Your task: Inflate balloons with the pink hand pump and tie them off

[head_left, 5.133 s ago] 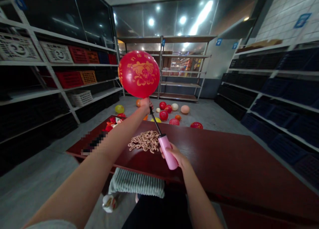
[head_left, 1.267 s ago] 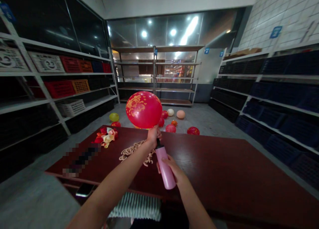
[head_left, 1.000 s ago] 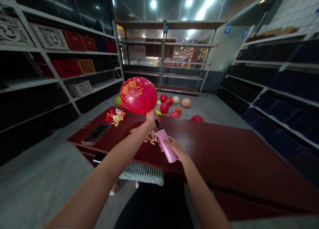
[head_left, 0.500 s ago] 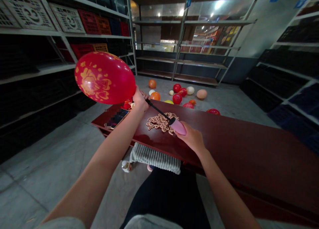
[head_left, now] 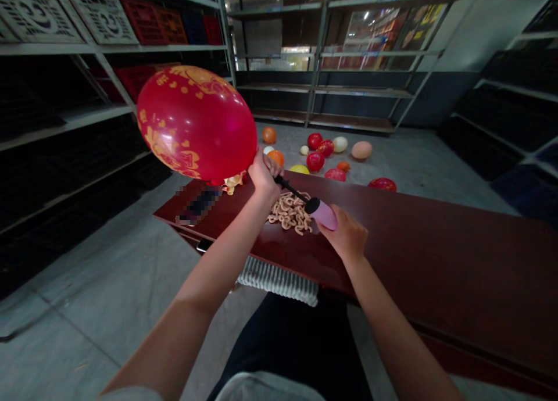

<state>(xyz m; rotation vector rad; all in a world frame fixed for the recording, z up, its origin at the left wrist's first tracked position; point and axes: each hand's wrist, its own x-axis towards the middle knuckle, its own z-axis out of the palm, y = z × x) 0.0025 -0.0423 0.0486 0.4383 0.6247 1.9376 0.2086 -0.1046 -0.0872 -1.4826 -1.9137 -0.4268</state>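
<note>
A large red balloon (head_left: 204, 128) printed with yellow hearts and figures swells out to the left of my left hand (head_left: 265, 174). My left fingers are closed around its neck, where the black end of a balloon pump meets it. The pink barrel of the balloon pump (head_left: 325, 214) is wrapped by my right hand (head_left: 349, 235), and its dark rod (head_left: 294, 189) runs between the two hands. Under the rod, a heap of tan, curly, cord-like pieces (head_left: 291, 212) lies on the dark red table (head_left: 414, 232).
A blurred phone-like object (head_left: 200, 205) and crumpled red and yellow pieces (head_left: 234, 183) lie on the table's left end. Beyond it, several balloons (head_left: 315, 161) rest on the floor. Metal shelves (head_left: 314, 87) stand behind; crates (head_left: 102, 16) fill the left rack. Grey ribbed fabric (head_left: 279, 282) hangs at the table's near edge.
The balloon and both hands sit farther right in view, and the balloon looks somewhat larger and turned. Less of the pump's rod shows, with my hands closer together. The view has tilted slightly.
</note>
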